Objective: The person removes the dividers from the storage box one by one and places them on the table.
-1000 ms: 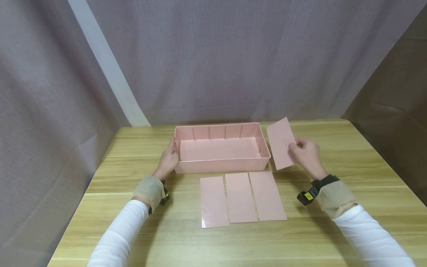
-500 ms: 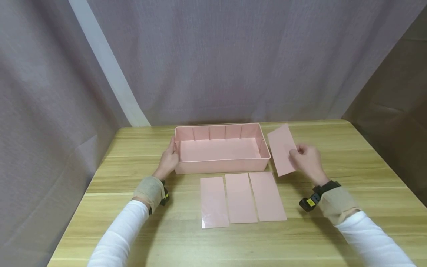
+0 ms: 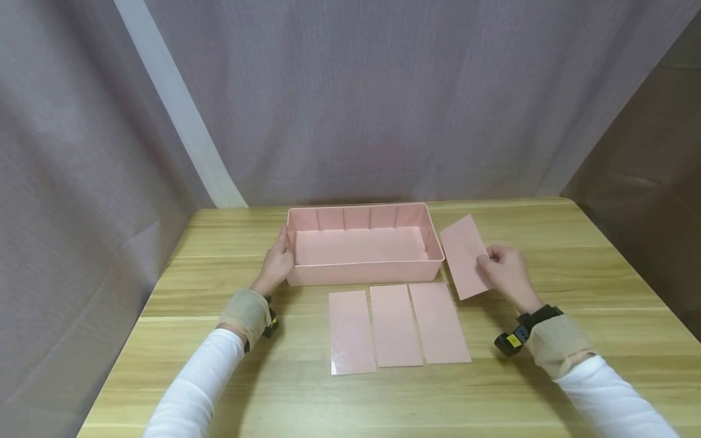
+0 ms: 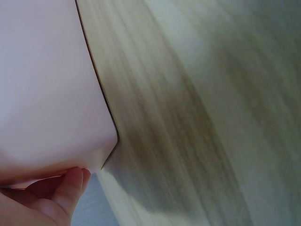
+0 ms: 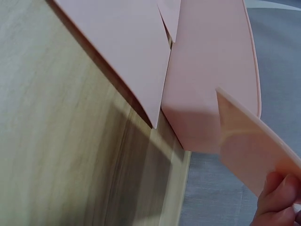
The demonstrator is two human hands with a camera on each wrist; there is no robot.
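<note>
On the right side of the bench (image 3: pixel 219 365), the right hand (image 3: pixel 506 274) pinches a pink panel (image 3: pixel 464 255) by its right edge, its grip clamped on the sheet with fingers curled over the top. That panel tilts just beside the right end of the pink tray (image 3: pixel 364 274); whether its lower corner touches the wood cannot be told from the head view. From the right wrist view the fingers (image 5: pixel 277 197) show at the bottom corner, closed on the panel's near edge, with the tray's end wall rising close behind it.

At the tray's left end, the left hand (image 3: pixel 278 261) holds the short wall, its grip closed around the rim: the thumb lies over the top edge and the fingers curl against the outside. Only a fingertip (image 4: pixel 70 186) and the pale wall show in the left wrist view.

Three more panels (image 3: pixel 394 325) lie flat side by side on the wood in front of the tray, their long edges nearly touching. Slots line the tray's far inner wall. A grey curtain (image 3: pixel 383 91) hangs behind the bench.
</note>
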